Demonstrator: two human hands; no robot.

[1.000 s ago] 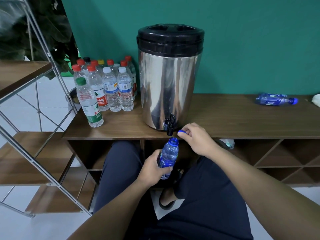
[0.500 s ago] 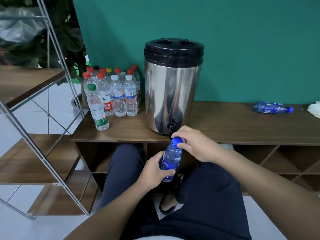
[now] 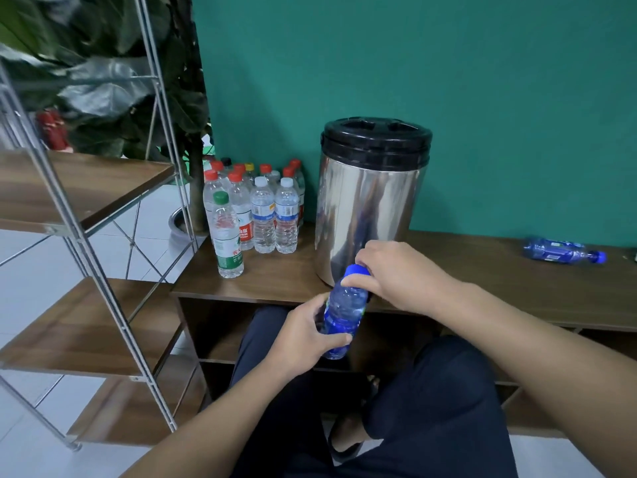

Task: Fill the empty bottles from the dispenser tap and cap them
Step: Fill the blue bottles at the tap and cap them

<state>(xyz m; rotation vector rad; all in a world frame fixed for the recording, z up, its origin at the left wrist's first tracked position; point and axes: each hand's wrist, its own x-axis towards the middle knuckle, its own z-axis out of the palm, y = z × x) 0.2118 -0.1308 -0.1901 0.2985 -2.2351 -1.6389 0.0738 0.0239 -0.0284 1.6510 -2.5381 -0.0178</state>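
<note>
1. Left hand (image 3: 303, 334) grips the blue bottle (image 3: 344, 313) around its lower body; fingers and thumb wrap the label area, and the bottle tilts slightly with its top leaning right.
2. Right hand (image 3: 396, 274) sits above and right of the left hand, fingers curled on the blue cap (image 3: 356, 270) at the bottle's neck.
3. Bottle is held between both hands, off the tabletop (image 3: 482, 281), just in front of its edge.
4. Steel dispenser (image 3: 370, 198) stands directly behind the right hand; the hand hides the tap.
5. Capped bottle cluster (image 3: 255, 212) stands far left of the left hand.
6. Another blue bottle (image 3: 562, 250) lies on its side well right of the right hand.
</note>
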